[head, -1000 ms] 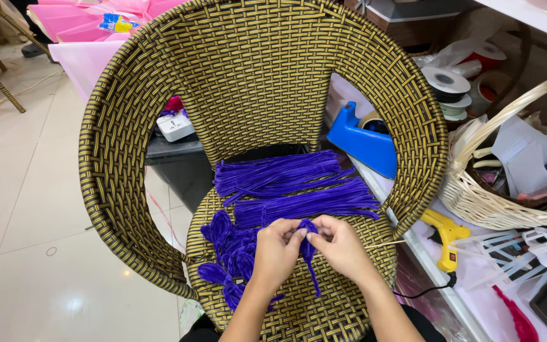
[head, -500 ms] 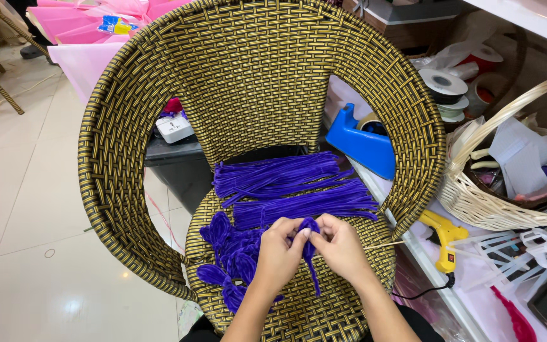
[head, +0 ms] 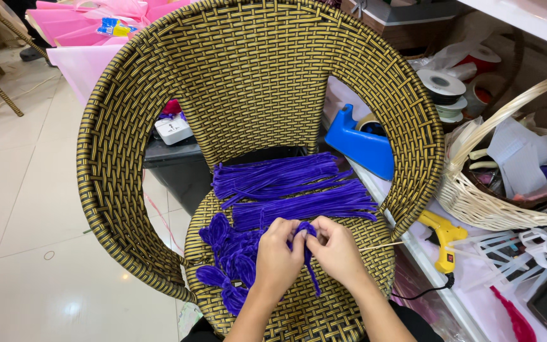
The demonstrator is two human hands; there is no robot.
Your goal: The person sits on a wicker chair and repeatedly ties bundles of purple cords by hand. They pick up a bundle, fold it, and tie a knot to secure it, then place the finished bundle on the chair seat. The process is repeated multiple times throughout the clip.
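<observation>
My left hand [head: 278, 253] and my right hand [head: 336, 249] meet over the seat of a woven yellow-and-black wicker chair [head: 248, 82]. Both pinch a purple pipe cleaner piece [head: 306, 240] whose loose ends hang down between them. To the left of my hands lies a pile of shaped purple pipe cleaner loops [head: 226, 259]. Behind my hands, two bundles of straight purple pipe cleaners [head: 286, 187] lie across the seat.
To the right is a table with a blue tape dispenser [head: 359, 142], a yellow glue gun [head: 441, 237], ribbon rolls [head: 444, 88] and a light wicker basket [head: 501, 190]. Pink wrapping paper [head: 77, 25] lies at the upper left. A white tiled floor [head: 26, 209] is on the left.
My fingers have shifted slightly on the purple piece, working it; the hands stay in the same place over the seat.
</observation>
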